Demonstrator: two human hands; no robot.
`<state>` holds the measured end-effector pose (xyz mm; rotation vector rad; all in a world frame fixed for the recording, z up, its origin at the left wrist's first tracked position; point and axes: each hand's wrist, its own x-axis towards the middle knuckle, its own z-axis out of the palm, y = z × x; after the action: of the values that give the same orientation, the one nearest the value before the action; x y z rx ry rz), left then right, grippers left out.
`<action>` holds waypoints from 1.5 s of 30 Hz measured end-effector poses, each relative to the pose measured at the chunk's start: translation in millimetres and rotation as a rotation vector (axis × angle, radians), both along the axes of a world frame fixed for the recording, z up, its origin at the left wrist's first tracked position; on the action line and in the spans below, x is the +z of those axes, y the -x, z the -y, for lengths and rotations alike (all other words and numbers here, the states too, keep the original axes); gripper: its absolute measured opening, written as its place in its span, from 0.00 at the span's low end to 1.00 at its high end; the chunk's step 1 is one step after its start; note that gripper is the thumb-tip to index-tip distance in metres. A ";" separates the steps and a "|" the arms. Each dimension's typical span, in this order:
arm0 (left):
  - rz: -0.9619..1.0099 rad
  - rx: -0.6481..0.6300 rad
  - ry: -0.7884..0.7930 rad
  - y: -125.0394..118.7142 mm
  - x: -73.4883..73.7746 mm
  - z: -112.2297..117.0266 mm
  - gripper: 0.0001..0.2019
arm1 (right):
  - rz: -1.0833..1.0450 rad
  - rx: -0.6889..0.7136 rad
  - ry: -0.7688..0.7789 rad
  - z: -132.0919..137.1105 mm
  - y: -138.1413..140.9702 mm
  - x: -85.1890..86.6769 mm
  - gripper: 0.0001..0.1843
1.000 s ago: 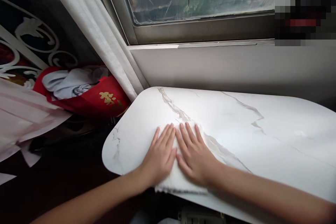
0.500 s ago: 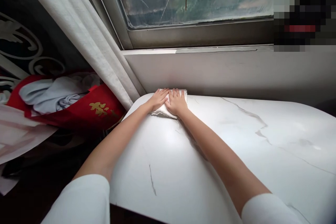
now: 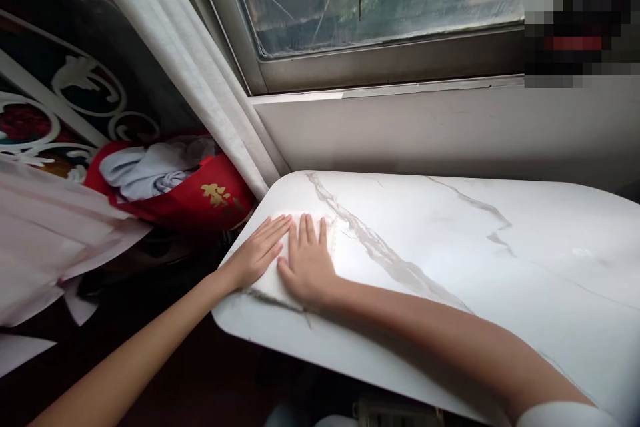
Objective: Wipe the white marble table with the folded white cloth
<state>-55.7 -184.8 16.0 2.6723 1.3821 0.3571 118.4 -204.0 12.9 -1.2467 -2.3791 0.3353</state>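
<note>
A white cloth [image 3: 280, 285] lies flat on the left end of a white marble-patterned table [image 3: 400, 220]. My left hand [image 3: 256, 250] rests on the cloth's left side, fingers stretched out. Beside it, my right hand [image 3: 309, 265] presses flat on the cloth with its fingers spread. Both palms face down, and the two hands almost touch at the fingertips. Part of the cloth is hidden under them.
Behind the table are a wall [image 3: 425, 127] and a window [image 3: 390, 0]. A pale curtain [image 3: 190, 53] hangs at the left. Beyond the table's left edge stands a red bag [image 3: 185, 203] holding grey clothing [image 3: 145, 170], near a pink draped fabric [image 3: 55, 233].
Both hands have slid the cloth from the table's back edge toward me and slightly left. The view has shifted a little, showing more of the left side.
</note>
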 end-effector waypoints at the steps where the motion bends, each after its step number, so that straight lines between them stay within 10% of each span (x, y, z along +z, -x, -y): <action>1: 0.012 0.029 0.005 8.6 1.2 17.4 0.24 | -0.017 0.039 0.010 14.7 6.5 1.3 0.37; 5: 0.023 0.205 0.009 30.6 3.2 60.5 0.23 | -0.077 0.125 0.032 46.8 29.2 5.2 0.38; 9: -0.031 0.262 -0.028 38.0 -3.6 50.1 0.25 | -0.093 0.129 0.065 28.2 44.9 5.3 0.38; 21: -0.069 0.248 -0.016 8.2 -13.6 -164.3 0.25 | -0.038 -0.125 0.023 -159.2 37.4 -9.7 0.33; 28: -0.073 0.191 0.029 -12.2 -6.8 -203.2 0.24 | -0.022 -0.264 -0.023 -183.9 27.6 -12.5 0.33; 35: -0.072 0.227 -0.004 -13.6 -10.8 -138.1 0.24 | -0.005 -0.161 -0.021 -127.1 16.7 -7.2 0.33; 45: -0.037 0.204 -0.196 -63.1 -17.6 87.0 0.28 | -0.041 0.213 0.025 56.1 -59.0 5.9 0.32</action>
<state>7.4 -271.8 -1.7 2.7058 1.7205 0.4885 177.4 -260.1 18.8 -0.9877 -2.4840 0.4523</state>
